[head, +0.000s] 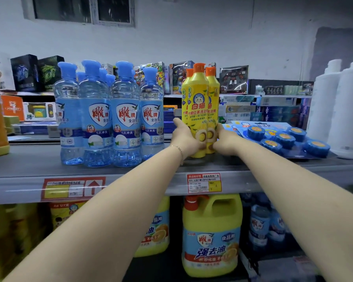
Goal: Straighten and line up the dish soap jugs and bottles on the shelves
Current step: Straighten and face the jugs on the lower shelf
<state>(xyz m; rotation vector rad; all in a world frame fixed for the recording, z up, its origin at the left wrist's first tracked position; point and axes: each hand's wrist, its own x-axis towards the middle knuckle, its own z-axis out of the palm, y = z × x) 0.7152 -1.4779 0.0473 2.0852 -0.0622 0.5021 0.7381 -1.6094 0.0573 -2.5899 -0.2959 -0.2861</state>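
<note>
On the upper shelf (130, 181) a small cluster of yellow bottles (196, 106) with orange caps stands upright, long axes vertical, caught directly between the two hands. The left hand (183, 137) wraps the low left side of the front bottle, fingers curled round it. The right hand (225, 140) presses in from the opposite side with its fingers curled against the lower body of the bottle on the right. Both hands hold low, near the bases, and neither is nearer than the other, so the cluster is squeezed evenly. At least two more yellow bottles stand behind the front one, offset to either side rather than in file. Their bases seem to sit a little further back from the shelf's front lip than the front row of blue bottles (110, 119) to the left. The coming move probably turns on that: drawing the cluster forward toward the person, level with the blue row and above the price tag (204, 183). Gripped this low, the tall bottles could tip at the caps if pulled quickly.
</note>
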